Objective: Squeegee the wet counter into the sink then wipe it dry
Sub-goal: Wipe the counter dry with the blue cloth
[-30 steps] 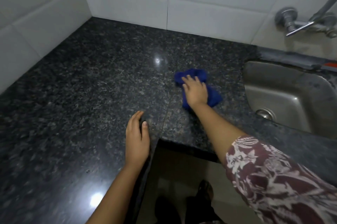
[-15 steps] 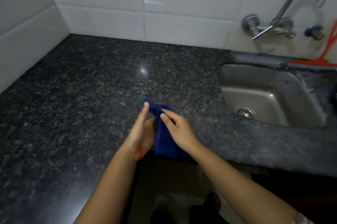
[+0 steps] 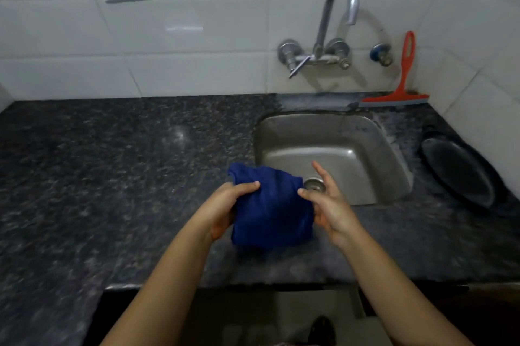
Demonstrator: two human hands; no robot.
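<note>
a second earlier the right hand (image 3: 330, 206) wiped alone; now both held the blue cloth (image 3: 271, 206) above the counter (image 3: 112, 176) by the sink (image 3: 337, 145), the left hand (image 3: 225, 209) pinching it, right fingers (image 3: 319, 171) half spread (wiping apparently done).

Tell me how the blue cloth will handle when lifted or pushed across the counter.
The blue cloth is probably floppy: it sags in folds between the left hand and right hand. It looks light, held loosely by the fingers. Pushed along the granite counter, it would likely bunch rather than slide flat.
</note>
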